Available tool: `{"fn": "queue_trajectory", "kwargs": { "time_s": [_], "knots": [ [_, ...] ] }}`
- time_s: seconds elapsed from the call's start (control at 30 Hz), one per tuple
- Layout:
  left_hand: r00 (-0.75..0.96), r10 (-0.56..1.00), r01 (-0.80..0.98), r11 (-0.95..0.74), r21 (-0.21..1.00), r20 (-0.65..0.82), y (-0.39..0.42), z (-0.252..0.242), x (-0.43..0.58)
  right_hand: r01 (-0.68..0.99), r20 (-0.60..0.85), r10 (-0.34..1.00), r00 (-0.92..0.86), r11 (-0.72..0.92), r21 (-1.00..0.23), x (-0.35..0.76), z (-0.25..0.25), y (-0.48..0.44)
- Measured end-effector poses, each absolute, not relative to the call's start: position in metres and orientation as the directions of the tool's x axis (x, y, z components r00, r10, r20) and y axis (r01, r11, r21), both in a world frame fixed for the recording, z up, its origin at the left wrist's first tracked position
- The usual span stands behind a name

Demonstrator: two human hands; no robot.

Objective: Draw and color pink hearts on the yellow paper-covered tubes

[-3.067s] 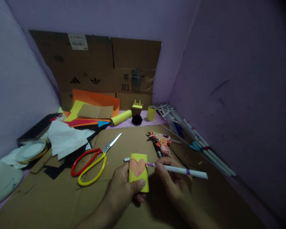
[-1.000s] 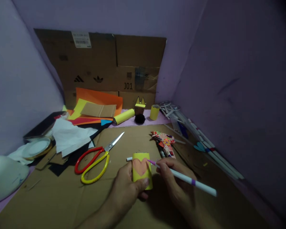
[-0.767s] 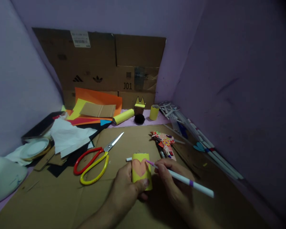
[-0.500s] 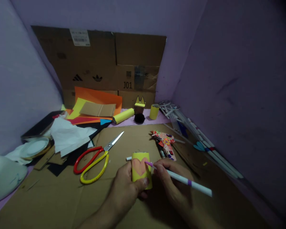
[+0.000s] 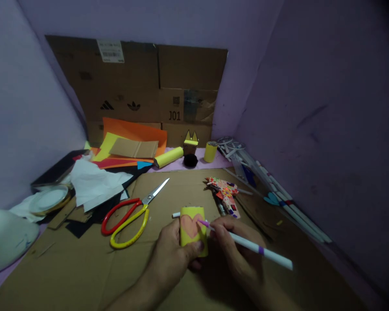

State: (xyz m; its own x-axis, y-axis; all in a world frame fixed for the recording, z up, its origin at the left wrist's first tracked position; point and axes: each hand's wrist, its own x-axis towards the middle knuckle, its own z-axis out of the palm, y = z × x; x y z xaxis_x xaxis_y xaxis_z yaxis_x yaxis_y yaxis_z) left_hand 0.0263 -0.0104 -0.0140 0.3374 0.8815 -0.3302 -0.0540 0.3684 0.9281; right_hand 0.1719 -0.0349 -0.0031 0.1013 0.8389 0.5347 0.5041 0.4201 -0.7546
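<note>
My left hand (image 5: 175, 248) is closed around a short yellow paper-covered tube (image 5: 200, 249), its thumb pressed on the lower front. A pink heart (image 5: 190, 225) is drawn on the tube's side facing me. My right hand (image 5: 235, 244) pinches a white felt-tip pen (image 5: 274, 258) with a purple band. The pen's purple-pink tip meets the heart's right half. A small white piece (image 5: 176, 214), perhaps the pen's cap, sticks out to the left of the tube above my left fingers.
Large scissors (image 5: 132, 218) with red and yellow handles lie left of my hands. Beyond are a patterned glue gun (image 5: 227, 194), a yellow roll (image 5: 169, 157) and another yellow tube (image 5: 210, 152). Coloured paper (image 5: 134, 127) and crumpled white paper (image 5: 95, 181) pile at left; white sticks (image 5: 298, 216) lean along the right wall.
The whole view has shifted very slightly. My hands keep their hold on the tube and pen, and the pen tip remains at the heart.
</note>
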Motion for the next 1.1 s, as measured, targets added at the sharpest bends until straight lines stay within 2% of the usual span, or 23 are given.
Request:
{"fn": "queue_trajectory", "kwargs": {
  "time_s": [0.1,0.27,0.43,0.57,0.73,1.0,1.1],
  "knots": [
    [0.322,0.882,-0.046,0.377,0.925,-0.344,-0.010,-0.014,0.027,0.505,0.529,0.837,0.137,0.400,-0.764,0.172,-0.004,-0.035],
    [0.342,0.885,-0.057,0.355,0.933,-0.316,-0.009,-0.015,0.027,0.504,0.504,0.863,0.031,0.422,-0.753,0.175,-0.006,-0.035],
    [0.339,0.885,-0.049,0.356,0.933,-0.319,-0.009,-0.017,0.026,0.517,0.498,0.862,0.097,0.384,-0.765,0.176,-0.006,-0.036],
    [0.338,0.888,-0.060,0.351,0.935,-0.311,-0.010,-0.019,0.026,0.501,0.494,0.868,0.044,0.409,-0.763,0.176,-0.006,-0.037],
    [0.346,0.886,-0.069,0.353,0.933,-0.309,-0.009,-0.018,0.027,0.494,0.524,0.846,0.095,0.417,-0.763,0.175,-0.007,-0.036],
    [0.336,0.893,-0.038,0.329,0.944,-0.298,-0.009,-0.011,0.026,0.491,0.494,0.869,-0.018,0.438,-0.753,0.174,-0.009,-0.038],
    [0.352,0.878,-0.045,0.362,0.931,-0.324,-0.010,-0.007,0.027,0.490,0.505,0.863,0.025,0.429,-0.758,0.174,-0.009,-0.037]
  ]
}}
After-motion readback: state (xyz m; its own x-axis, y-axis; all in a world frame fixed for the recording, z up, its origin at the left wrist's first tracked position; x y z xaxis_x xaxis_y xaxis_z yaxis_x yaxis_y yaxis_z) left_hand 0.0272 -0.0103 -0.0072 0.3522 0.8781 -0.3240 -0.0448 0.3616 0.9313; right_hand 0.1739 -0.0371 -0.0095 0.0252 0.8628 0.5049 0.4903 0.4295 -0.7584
